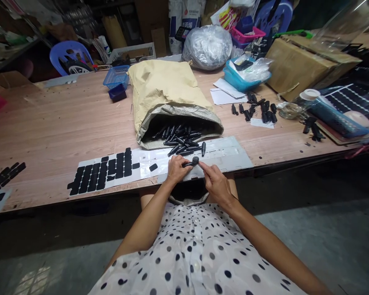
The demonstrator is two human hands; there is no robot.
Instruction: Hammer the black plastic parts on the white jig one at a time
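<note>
At the table's front edge, my left hand point(176, 169) is closed round a slim black plastic part point(188, 164). A round dark end point(196, 159) of it faces up between my hands. My right hand point(217, 182) has its fingers curled, with the index fingertip and thumb at that round end. Just beyond, a pile of black tapered plastic parts point(184, 137) spills from the mouth of a big paper sack point(172, 84) onto a grey-white board point(230, 153). To the left lies a white backing sheet point(143, 157) with rows of black rounded pads point(94, 178); one loose pad point(153, 167) sits apart.
Another open sack point(189, 200) is at my lap, under the table edge. Right of the large sack lie several black parts point(266, 112). Farther back stand a blue basket point(117, 76), a turquoise basin point(238, 80), a cardboard box point(298, 67) and a stuffed plastic bag point(207, 47).
</note>
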